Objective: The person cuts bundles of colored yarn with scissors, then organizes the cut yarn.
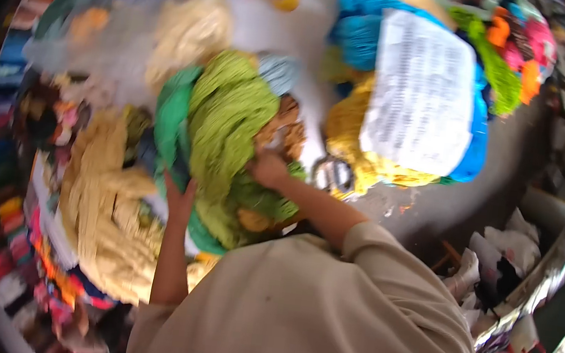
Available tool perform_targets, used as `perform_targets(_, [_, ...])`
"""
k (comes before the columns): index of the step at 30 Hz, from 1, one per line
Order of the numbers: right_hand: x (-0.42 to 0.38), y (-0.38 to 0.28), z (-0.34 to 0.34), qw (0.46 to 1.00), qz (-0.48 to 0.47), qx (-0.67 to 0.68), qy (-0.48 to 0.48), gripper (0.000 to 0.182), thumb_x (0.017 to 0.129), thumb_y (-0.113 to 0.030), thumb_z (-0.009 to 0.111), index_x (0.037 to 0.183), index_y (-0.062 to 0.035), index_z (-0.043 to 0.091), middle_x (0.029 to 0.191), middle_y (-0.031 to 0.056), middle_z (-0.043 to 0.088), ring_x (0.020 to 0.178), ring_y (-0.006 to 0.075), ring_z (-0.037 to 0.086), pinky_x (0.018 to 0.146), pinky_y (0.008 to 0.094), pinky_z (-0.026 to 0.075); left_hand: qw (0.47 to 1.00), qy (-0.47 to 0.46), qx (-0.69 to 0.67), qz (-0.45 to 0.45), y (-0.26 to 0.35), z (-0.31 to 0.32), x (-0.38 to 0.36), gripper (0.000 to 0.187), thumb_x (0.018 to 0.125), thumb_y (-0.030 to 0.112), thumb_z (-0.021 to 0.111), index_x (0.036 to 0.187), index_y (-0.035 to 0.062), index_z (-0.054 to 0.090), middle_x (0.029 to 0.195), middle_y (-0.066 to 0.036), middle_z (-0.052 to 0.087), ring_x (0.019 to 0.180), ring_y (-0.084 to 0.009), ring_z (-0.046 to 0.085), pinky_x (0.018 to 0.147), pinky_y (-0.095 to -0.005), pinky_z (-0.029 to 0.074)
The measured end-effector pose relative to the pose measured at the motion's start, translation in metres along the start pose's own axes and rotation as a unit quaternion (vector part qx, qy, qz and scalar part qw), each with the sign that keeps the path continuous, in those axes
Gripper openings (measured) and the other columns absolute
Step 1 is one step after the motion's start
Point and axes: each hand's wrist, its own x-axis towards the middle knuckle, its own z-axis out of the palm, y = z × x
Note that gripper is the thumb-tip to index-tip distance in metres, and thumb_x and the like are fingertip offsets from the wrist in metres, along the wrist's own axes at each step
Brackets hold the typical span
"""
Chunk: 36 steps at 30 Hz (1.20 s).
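Note:
A big bundle of light green yarn [230, 114] lies in front of me, with darker green yarn [175, 117] along its left side. My left hand [179, 195] is upright against the bundle's lower left, its fingers partly spread. At the bundle's right side, beside brown yarn [289, 129], is my right hand [269, 168]. Its fingers are bent and blurred, and what they touch is hidden. Beige yarn [99, 203] is heaped left of my left hand.
A printed white sheet [419, 94] lies on blue and yellow yarn at the right. Clear plastic [122, 16] and cream yarn [195, 28] sit at the upper left. Crumpled white bags [510, 243] are at the lower right.

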Motion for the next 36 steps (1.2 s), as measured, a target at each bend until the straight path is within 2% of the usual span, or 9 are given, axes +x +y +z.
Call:
perform_targets(1, [0.016,0.02,0.015,0.969,-0.108,-0.212,-0.072,0.069,0.098,-0.041,0.046,0.148,0.0007,0.026,0.111,0.0396,0.059,0.098,0.0464,0.063,0.09,0.0521,0.048,0.998,-0.024,-0.056,-0.023,0.026,-0.009,-0.003,0.091,0.089,0.025,0.072,0.155,-0.0005,0.015,0.156,-0.024,0.027,0.142,-0.0319,0.031,0.116,-0.0375,0.026])
perform_targets(2, [0.007,0.017,0.008,0.999,0.009,0.04,-0.008,0.072,0.096,-0.043,0.05,0.151,-0.0059,0.023,0.119,0.0392,0.056,0.107,0.0474,0.06,0.094,0.0505,0.046,1.0,-0.007,-0.026,-0.001,0.016,-0.007,-0.002,0.091,0.088,0.026,0.073,0.154,0.0014,0.017,0.157,-0.024,0.022,0.141,-0.0348,0.03,0.115,-0.0405,0.026])
perform_targets(8, [-0.003,0.055,-0.019,0.925,0.057,0.328,0.182,0.076,0.096,-0.056,0.054,0.147,-0.0026,0.038,0.144,0.0165,0.049,0.135,0.0247,0.044,0.111,0.0342,0.033,0.994,0.044,-0.094,0.013,0.036,-0.024,-0.006,0.103,0.082,0.057,0.072,0.158,0.0184,0.014,0.159,-0.019,0.005,0.145,-0.0368,0.02,0.113,-0.0522,0.03])
perform_targets(13, [0.071,0.104,0.035,0.956,0.082,0.274,0.065,0.064,0.1,-0.047,0.048,0.144,-0.0014,0.043,0.143,0.0182,0.05,0.133,0.0296,0.045,0.114,0.0383,0.029,0.968,-0.002,-0.241,-0.067,0.02,-0.03,0.012,0.114,0.08,0.056,0.076,0.159,0.0156,0.003,0.163,-0.018,0.004,0.146,-0.0307,0.02,0.115,-0.0432,0.028])
perform_targets(21, [0.099,0.009,-0.004,0.911,0.107,0.392,-0.075,0.045,0.096,-0.03,0.059,0.132,-0.0035,0.055,0.127,0.0112,0.061,0.119,0.0255,0.055,0.102,0.0399,0.042,0.934,-0.174,-0.273,-0.152,-0.028,-0.016,0.039,0.131,0.071,0.07,0.074,0.158,0.0115,-0.004,0.157,-0.017,0.026,0.14,-0.0283,0.034,0.11,-0.0401,0.036])
perform_targets(26, [0.084,-0.025,0.008,0.944,0.076,0.311,-0.078,0.044,0.095,-0.029,0.06,0.131,-0.0034,0.056,0.126,0.0112,0.062,0.117,0.0254,0.056,0.1,0.0395,0.043,0.892,-0.186,-0.343,-0.228,-0.011,-0.026,0.026,0.108,0.087,0.026,0.077,0.158,0.011,-0.003,0.154,-0.015,0.032,0.131,-0.022,0.044,0.107,-0.0366,0.041])
perform_targets(30, [0.031,-0.046,-0.022,0.973,0.049,0.221,-0.048,0.044,0.095,-0.029,0.061,0.13,-0.0034,0.057,0.124,0.0111,0.062,0.116,0.0253,0.056,0.099,0.0392,0.044,0.893,-0.191,-0.36,-0.192,-0.012,-0.009,0.007,0.109,0.087,0.023,0.077,0.158,0.0113,-0.004,0.149,-0.014,0.04,0.127,-0.0209,0.048,0.103,-0.0352,0.044])
perform_targets(32, [0.016,-0.063,-0.042,0.984,0.036,0.174,-0.03,0.043,0.095,-0.029,0.061,0.13,-0.0034,0.057,0.124,0.0111,0.062,0.116,0.0252,0.057,0.099,0.0391,0.045,0.808,-0.231,-0.488,-0.236,-0.007,0.003,-0.004,0.105,0.087,0.018,0.076,0.159,0.0117,0.0,0.143,-0.012,0.046,0.124,-0.0217,0.05,0.102,-0.0356,0.044])
perform_targets(36, [-0.03,-0.098,-0.095,0.996,0.006,0.083,0.015,0.043,0.095,-0.028,0.062,0.129,-0.0034,0.058,0.123,0.0111,0.063,0.114,0.0251,0.057,0.098,0.0388,0.046,0.758,-0.2,-0.612,-0.103,0.025,0.013,-0.015,0.085,0.085,0.024,0.076,0.152,0.0086,0.026,0.126,-0.004,0.053,0.106,-0.0146,0.052,0.091,-0.0338,0.046])
